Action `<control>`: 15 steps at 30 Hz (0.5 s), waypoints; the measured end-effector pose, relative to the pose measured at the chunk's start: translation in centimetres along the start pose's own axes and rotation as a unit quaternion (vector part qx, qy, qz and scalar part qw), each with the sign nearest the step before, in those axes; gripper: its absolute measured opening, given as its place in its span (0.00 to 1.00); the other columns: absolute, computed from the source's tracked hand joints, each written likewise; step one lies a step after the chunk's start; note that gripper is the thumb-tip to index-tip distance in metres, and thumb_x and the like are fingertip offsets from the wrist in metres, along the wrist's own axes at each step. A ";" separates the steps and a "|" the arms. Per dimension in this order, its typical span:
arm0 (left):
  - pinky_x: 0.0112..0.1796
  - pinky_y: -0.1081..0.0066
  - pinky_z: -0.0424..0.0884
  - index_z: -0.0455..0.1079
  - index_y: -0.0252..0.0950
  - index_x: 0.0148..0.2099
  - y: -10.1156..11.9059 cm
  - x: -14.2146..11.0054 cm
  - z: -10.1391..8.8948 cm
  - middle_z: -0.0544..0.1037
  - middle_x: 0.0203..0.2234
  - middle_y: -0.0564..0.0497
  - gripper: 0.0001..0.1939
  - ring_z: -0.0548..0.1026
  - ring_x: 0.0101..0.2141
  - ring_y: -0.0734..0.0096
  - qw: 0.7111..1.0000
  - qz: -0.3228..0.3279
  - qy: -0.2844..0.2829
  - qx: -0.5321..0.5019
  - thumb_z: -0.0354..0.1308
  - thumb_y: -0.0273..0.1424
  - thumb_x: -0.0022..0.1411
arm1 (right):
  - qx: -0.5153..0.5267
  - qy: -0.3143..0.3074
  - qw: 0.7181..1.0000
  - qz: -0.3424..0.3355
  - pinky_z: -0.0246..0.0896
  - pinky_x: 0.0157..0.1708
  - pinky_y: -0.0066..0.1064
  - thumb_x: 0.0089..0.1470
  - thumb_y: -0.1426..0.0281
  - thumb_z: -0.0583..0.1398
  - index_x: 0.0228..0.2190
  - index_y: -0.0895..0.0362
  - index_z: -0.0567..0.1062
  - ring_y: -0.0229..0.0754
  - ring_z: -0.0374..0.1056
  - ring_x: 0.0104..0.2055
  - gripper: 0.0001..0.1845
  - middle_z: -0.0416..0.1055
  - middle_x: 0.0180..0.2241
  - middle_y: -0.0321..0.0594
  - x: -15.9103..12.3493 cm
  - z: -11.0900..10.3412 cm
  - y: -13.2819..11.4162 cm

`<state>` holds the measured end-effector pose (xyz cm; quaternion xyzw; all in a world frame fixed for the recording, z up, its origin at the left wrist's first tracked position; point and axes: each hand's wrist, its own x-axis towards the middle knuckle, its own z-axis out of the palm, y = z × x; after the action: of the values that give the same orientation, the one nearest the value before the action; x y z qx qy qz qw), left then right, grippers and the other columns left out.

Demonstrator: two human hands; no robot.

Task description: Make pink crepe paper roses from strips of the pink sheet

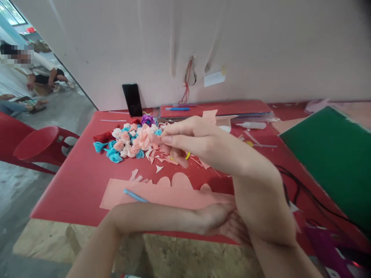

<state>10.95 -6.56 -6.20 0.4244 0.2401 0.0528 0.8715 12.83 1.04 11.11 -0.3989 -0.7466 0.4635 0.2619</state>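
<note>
My right hand [188,137] pinches the twisted base of a peach paper flower [145,138], holding it in front of the flower pile. Several small paper flowers [114,156] in blue, white and peach lie there, with a purple one [148,120] at the back. Below my right forearm, my left hand [223,220] is palm up, fingers stretched out and holding nothing I can see; its fingertips are partly hidden. Beyond my left wrist lies a peach paper sheet [116,191] with rounded cut petals, and a light blue pen [135,195] rests on it.
A black phone [132,100] leans on the wall at the back of the red table [66,185]. Paper scraps, a white glue bottle [252,125] and a green board [327,154] lie farther right. A red stool [40,143] stands left; a person [43,67] sits beyond.
</note>
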 end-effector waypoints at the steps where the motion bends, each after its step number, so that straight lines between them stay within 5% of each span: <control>1: 0.36 0.63 0.72 0.69 0.34 0.22 0.6 -0.9 -0.3 0.70 0.14 0.48 0.26 0.77 0.27 0.65 0.999 -0.002 -0.017 0.048 0.34 0.30 0.63 | -0.004 0.000 1.000 -0.002 0.47 0.20 0.25 0.56 0.73 0.50 0.18 0.57 0.65 0.30 0.56 0.18 0.16 0.58 0.13 0.29 -0.2 0.1 0.2; 3: 0.37 0.61 0.72 0.70 0.31 0.26 2.1 -3.4 -1.2 0.72 0.17 0.47 0.27 0.76 0.28 0.66 0.989 0.017 -0.023 0.148 0.31 0.28 0.64 | -0.005 0.000 1.000 -0.002 0.48 0.20 0.25 0.56 0.72 0.49 0.16 0.57 0.62 0.30 0.55 0.18 0.17 0.58 0.12 0.29 -0.9 0.3 0.6; 5: 0.43 0.64 0.70 0.72 0.31 0.34 3.7 -6.2 -2.9 0.77 0.29 0.47 0.19 0.75 0.34 0.67 0.965 0.059 -0.002 0.254 0.41 0.33 0.64 | -0.006 0.024 1.000 0.015 0.51 0.24 0.26 0.56 0.71 0.50 0.16 0.57 0.62 0.31 0.56 0.19 0.17 0.59 0.14 0.30 -1.7 0.5 1.5; 9: 0.52 0.55 0.58 0.71 0.31 0.39 4.9 -10.3 -8.1 0.74 0.42 0.41 0.12 0.67 0.46 0.59 0.874 0.112 0.101 0.461 0.48 0.29 0.61 | 0.007 0.028 0.996 0.085 0.52 0.26 0.27 0.56 0.69 0.49 0.18 0.57 0.62 0.33 0.59 0.21 0.16 0.61 0.16 0.32 -2.9 1.2 4.3; 15: 0.48 0.55 0.59 0.71 0.31 0.39 3.1 -11.7 -13.4 0.72 0.40 0.39 0.13 0.66 0.43 0.58 0.724 0.140 0.187 0.650 0.45 0.27 0.64 | 0.089 -0.221 0.956 0.170 0.53 0.23 0.25 0.56 0.69 0.52 0.20 0.59 0.65 0.31 0.57 0.18 0.14 0.61 0.16 0.30 -2.3 2.9 10.2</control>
<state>-5.15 1.48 -6.48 0.8969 0.3112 0.0838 0.3027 15.47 0.23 0.61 -0.3830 -0.6627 0.6421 0.0423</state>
